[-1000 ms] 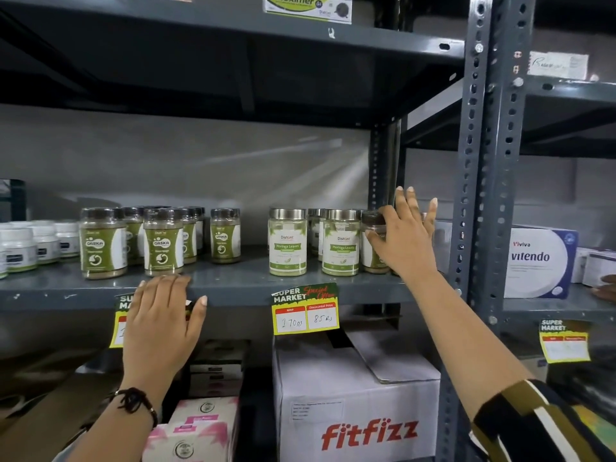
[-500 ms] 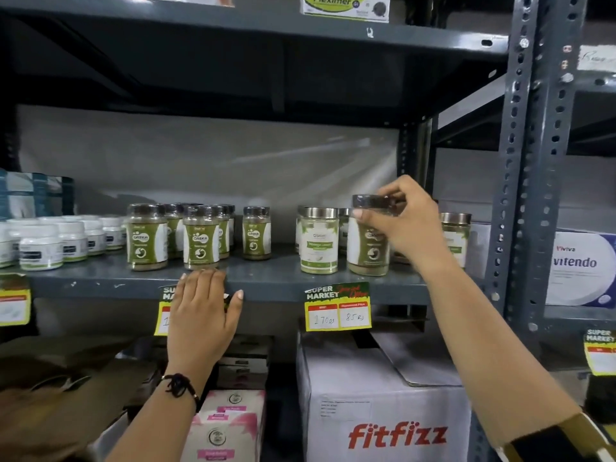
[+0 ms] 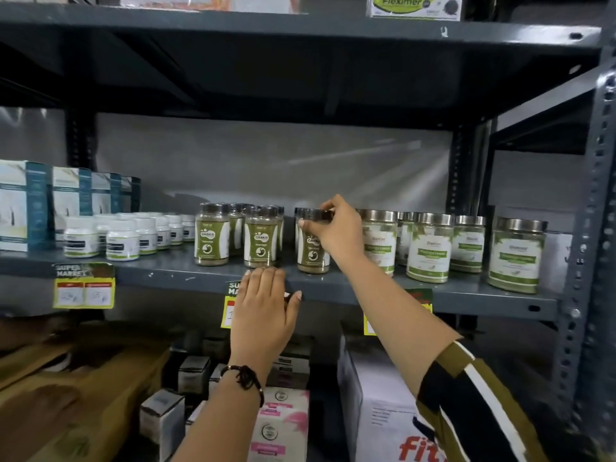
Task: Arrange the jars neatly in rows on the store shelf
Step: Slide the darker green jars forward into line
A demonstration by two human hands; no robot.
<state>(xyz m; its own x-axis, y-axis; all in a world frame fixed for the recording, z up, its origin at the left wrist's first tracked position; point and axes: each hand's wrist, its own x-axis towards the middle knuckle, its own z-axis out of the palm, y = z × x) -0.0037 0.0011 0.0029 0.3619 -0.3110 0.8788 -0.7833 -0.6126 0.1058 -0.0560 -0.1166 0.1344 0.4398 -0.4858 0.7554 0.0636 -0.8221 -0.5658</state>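
My right hand (image 3: pixel 336 235) grips a dark-lidded jar (image 3: pixel 311 251) of green powder by its lid; the jar stands on the grey shelf (image 3: pixel 366 288), to the right of a group of matching dark-lidded jars (image 3: pixel 233 238). Another such jar stands just behind it. Further right stand several larger silver-lidded jars (image 3: pixel 430 248) with green and white labels. My left hand (image 3: pixel 263 311) lies flat on the shelf's front edge, fingers spread, holding nothing, just below the front jar of the group.
Small white tubs (image 3: pixel 123 240) and blue-white boxes (image 3: pixel 36 205) fill the shelf's left part. Price tags (image 3: pixel 85 290) hang from the edge. A steel upright (image 3: pixel 590 228) bounds the right side. Below sit a white "fitfizz" carton (image 3: pixel 383 411), small boxes and brown cardboard (image 3: pixel 66 395).
My right hand carried the dark-lidded jar from among the silver-lidded jars leftward and set it down beside the matching group. The left hand stayed on the shelf edge; the view shifted left.
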